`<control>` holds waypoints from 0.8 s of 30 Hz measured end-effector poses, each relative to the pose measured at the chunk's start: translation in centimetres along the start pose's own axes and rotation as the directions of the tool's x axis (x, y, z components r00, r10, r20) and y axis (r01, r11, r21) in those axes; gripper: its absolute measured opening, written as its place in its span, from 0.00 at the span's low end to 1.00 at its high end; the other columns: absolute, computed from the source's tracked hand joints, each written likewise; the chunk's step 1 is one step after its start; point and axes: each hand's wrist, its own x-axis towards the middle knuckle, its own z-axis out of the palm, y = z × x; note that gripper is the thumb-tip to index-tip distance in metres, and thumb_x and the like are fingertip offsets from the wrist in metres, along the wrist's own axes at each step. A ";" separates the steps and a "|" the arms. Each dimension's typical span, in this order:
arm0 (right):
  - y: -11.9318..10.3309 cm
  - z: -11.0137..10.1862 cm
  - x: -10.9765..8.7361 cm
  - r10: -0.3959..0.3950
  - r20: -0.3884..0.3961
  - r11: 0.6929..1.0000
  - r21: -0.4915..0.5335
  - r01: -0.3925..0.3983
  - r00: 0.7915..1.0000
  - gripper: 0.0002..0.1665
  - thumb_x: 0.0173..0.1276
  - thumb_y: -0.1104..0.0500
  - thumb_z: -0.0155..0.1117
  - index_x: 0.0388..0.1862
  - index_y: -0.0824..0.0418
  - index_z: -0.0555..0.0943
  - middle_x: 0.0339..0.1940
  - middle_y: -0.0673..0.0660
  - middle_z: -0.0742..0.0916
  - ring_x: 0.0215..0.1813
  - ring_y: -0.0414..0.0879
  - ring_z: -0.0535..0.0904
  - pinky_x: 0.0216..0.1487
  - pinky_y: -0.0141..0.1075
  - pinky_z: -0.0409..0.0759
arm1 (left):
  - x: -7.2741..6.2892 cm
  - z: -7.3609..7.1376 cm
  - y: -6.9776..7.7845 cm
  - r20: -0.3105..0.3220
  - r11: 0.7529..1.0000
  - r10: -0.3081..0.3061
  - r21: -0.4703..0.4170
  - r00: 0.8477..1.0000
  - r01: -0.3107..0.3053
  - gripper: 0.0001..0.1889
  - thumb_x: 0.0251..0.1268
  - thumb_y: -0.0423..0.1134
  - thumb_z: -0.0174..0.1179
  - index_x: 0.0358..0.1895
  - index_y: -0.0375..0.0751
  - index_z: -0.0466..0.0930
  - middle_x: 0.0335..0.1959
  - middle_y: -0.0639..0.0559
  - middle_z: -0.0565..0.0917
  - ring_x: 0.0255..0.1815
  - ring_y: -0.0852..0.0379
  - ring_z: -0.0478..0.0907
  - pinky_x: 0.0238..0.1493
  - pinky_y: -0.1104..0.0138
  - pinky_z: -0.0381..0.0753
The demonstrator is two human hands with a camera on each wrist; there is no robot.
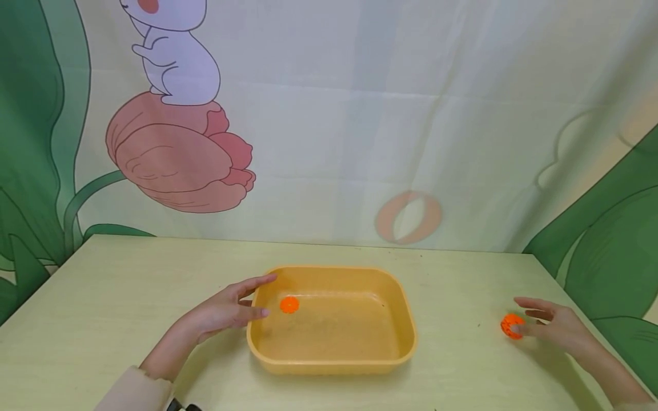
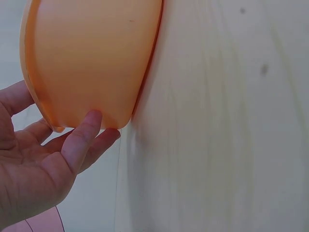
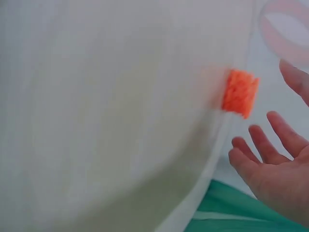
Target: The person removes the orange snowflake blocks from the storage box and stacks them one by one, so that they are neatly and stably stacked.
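Note:
A yellow plastic basin [image 1: 336, 334] sits on the table, and it looks orange in the left wrist view [image 2: 96, 58]. My left hand [image 1: 223, 313] holds its left side, the thumb over the rim and other fingers against the outer wall. Inside the basin, close to that hand, lies a small orange flower-shaped piece [image 1: 289, 305]. Over at the right, a second orange piece [image 1: 509, 323], thick and ridged, sits on the table. My right hand [image 1: 557, 326] is beside it with fingers spread; the right wrist view shows a gap between them and the orange piece [image 3: 240, 93].
The pale table [image 1: 452, 297] runs back to a printed curtain [image 1: 319, 142] with a rabbit and pink flower on it. Green leaf-printed cloth [image 1: 617, 274] borders the right edge. A dark object [image 1: 184, 405] shows at the bottom edge near the left sleeve.

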 end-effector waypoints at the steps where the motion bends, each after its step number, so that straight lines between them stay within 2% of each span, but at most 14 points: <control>1: -0.3 0.0 0.0 -0.014 -0.011 1.000 -0.009 0.014 1.000 0.40 0.56 0.50 0.68 0.61 0.72 0.67 0.57 0.65 0.77 0.43 0.20 0.68 0.40 0.27 0.73 | 0.0 0.0 0.0 0.000 1.000 0.001 0.003 1.000 -0.001 0.37 0.59 0.34 0.59 0.70 0.39 0.51 0.70 0.31 0.46 0.59 0.39 0.67 0.48 0.58 0.77; 4: -1.3 -0.1 -0.1 -0.077 -0.035 0.996 0.030 0.079 0.996 0.41 0.57 0.51 0.67 0.63 0.70 0.65 0.56 0.51 0.77 0.47 0.19 0.67 0.44 0.20 0.71 | 0.0 0.0 0.0 -0.007 1.000 0.000 0.011 1.000 0.000 0.36 0.59 0.34 0.59 0.70 0.40 0.52 0.70 0.31 0.44 0.59 0.39 0.67 0.48 0.58 0.77; 5: -1.8 -0.1 -0.1 -0.101 -0.046 0.993 0.048 0.103 0.994 0.41 0.56 0.52 0.68 0.63 0.69 0.65 0.54 0.43 0.77 0.44 0.14 0.63 0.43 0.16 0.69 | 0.0 0.0 0.0 -0.009 1.000 -0.002 0.011 1.000 0.002 0.37 0.59 0.35 0.59 0.70 0.40 0.52 0.70 0.31 0.44 0.59 0.40 0.67 0.48 0.58 0.77; 8: -3.4 -0.1 -0.2 -0.149 -0.057 0.982 0.111 0.155 0.987 0.40 0.56 0.55 0.68 0.64 0.69 0.64 0.48 0.28 0.73 0.46 0.14 0.65 0.45 0.16 0.70 | -0.1 0.0 0.0 -0.010 1.000 -0.004 0.008 1.000 0.004 0.37 0.59 0.35 0.59 0.70 0.40 0.51 0.70 0.31 0.45 0.58 0.40 0.68 0.48 0.58 0.77; 13: -6.7 0.4 -0.3 -0.197 -0.057 0.964 0.169 0.204 0.979 0.38 0.58 0.57 0.67 0.64 0.70 0.64 0.49 0.32 0.74 0.47 0.16 0.68 0.45 0.18 0.72 | 0.0 0.0 0.0 -0.004 1.000 0.002 0.000 1.000 -0.002 0.37 0.59 0.34 0.59 0.70 0.40 0.51 0.69 0.31 0.48 0.56 0.43 0.70 0.47 0.58 0.77; 17: -9.4 1.2 -0.4 -0.230 -0.029 0.941 0.248 0.230 0.973 0.38 0.58 0.58 0.66 0.64 0.70 0.63 0.49 0.34 0.75 0.48 0.20 0.71 0.46 0.20 0.73 | 0.1 0.0 -0.1 0.000 1.000 0.008 -0.005 1.000 -0.008 0.37 0.60 0.34 0.59 0.70 0.40 0.51 0.70 0.30 0.46 0.57 0.41 0.69 0.48 0.57 0.77; 21: -12.3 2.3 -0.1 -0.268 -0.009 0.926 0.273 0.260 0.963 0.39 0.57 0.58 0.67 0.64 0.69 0.64 0.57 0.54 0.76 0.51 0.26 0.73 0.49 0.25 0.74 | 0.1 0.0 -0.1 -0.005 1.000 0.005 -0.005 1.000 -0.005 0.36 0.60 0.34 0.59 0.70 0.40 0.52 0.70 0.30 0.45 0.60 0.39 0.66 0.49 0.56 0.76; 24: -14.3 3.3 0.1 -0.303 0.002 0.913 0.286 0.290 0.953 0.37 0.57 0.58 0.67 0.64 0.68 0.65 0.60 0.66 0.73 0.55 0.36 0.74 0.51 0.29 0.74 | 0.1 0.0 0.0 -0.008 1.000 0.005 -0.007 1.000 -0.005 0.36 0.59 0.33 0.59 0.70 0.39 0.52 0.70 0.30 0.45 0.60 0.39 0.66 0.49 0.56 0.76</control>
